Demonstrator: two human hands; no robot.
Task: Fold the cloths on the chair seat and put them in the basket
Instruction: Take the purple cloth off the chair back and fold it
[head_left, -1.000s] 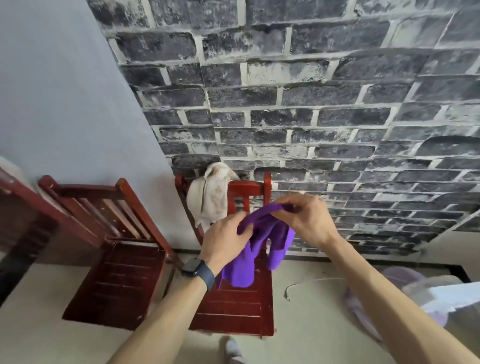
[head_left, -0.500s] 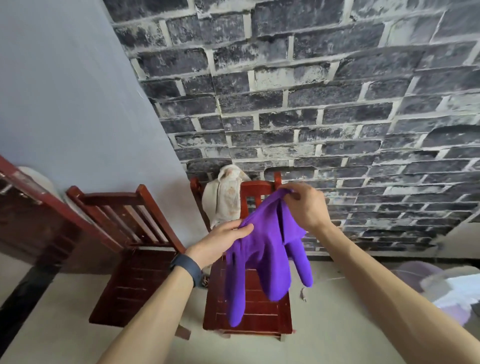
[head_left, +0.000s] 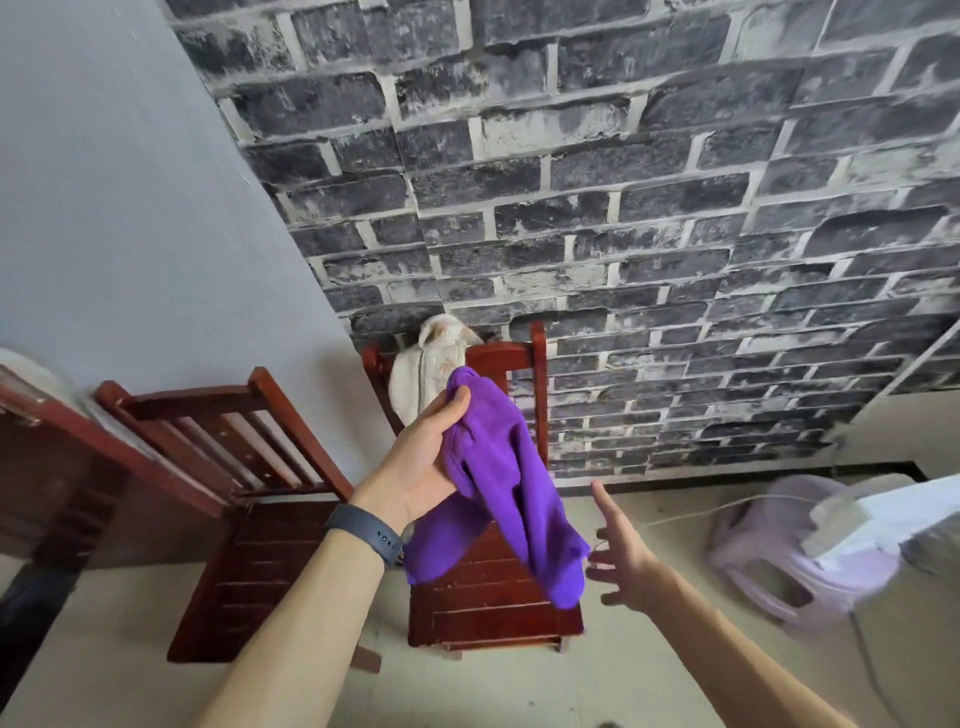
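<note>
— Above the seat of the middle chair (head_left: 488, 587), held up in the air, hangs the purple cloth (head_left: 506, 491); the left hand (head_left: 421, 467) is clamped on its bunched top end, and the rest drops in two loose tails.

— And the right hand (head_left: 621, 558)?

— Empty, fingers spread, just right of the lower tail and not touching it; the two hands are apart.

— So how should the fold go?

— I would judge the cloth is not yet spread; the right hand should find a free corner on the lower tail, the left should slide to the matching corner at the top, and together they should pull the edge taut before doubling it; folding a bunch would only give a lump.

— Which way does it run?

— Its long axis slopes from the upper left, at the fist, down to the lower right; the shorter tail points down and left.

— What else is close?

— A pale cloth (head_left: 426, 371) is draped on the chair back behind; a second chair (head_left: 244, 467) stands to the left; a pale purple stool (head_left: 779, 551) sits on the floor at the right; I cannot pick out the basket for sure.
</note>
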